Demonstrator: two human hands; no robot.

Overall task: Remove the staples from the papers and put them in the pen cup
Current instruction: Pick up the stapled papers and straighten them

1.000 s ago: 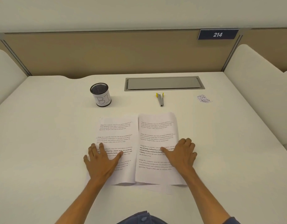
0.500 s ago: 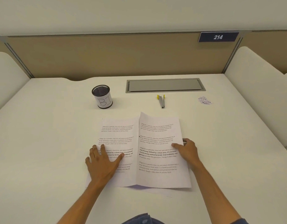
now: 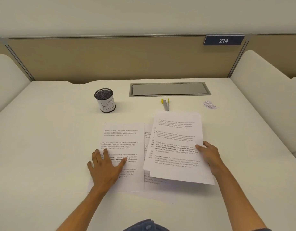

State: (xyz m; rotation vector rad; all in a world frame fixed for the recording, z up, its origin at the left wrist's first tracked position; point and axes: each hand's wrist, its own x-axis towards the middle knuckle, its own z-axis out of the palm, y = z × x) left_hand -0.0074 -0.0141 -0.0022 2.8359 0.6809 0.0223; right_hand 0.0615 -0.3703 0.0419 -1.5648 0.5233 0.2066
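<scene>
Printed papers lie on the white desk in front of me. My left hand point(image 3: 106, 164) rests flat with spread fingers on the left stack of papers point(image 3: 124, 139). My right hand point(image 3: 208, 155) grips the right edge of a second set of papers point(image 3: 176, 147), thumb on top, and holds it lifted and tilted above more sheets underneath. A black mesh pen cup point(image 3: 105, 100) with a white label stands at the back left. A staple remover point(image 3: 165, 104) with yellow tabs lies behind the papers. A small pile of loose staples point(image 3: 210, 104) sits at the back right.
A grey cable hatch point(image 3: 169, 89) is set into the desk behind the staple remover. A tan partition with a "214" plate point(image 3: 224, 40) closes the back. White side dividers point(image 3: 264, 90) flank the desk.
My right hand slid from flat on the right papers to their right edge, took hold, and lifted the set up and to the right. The left hand stayed put.
</scene>
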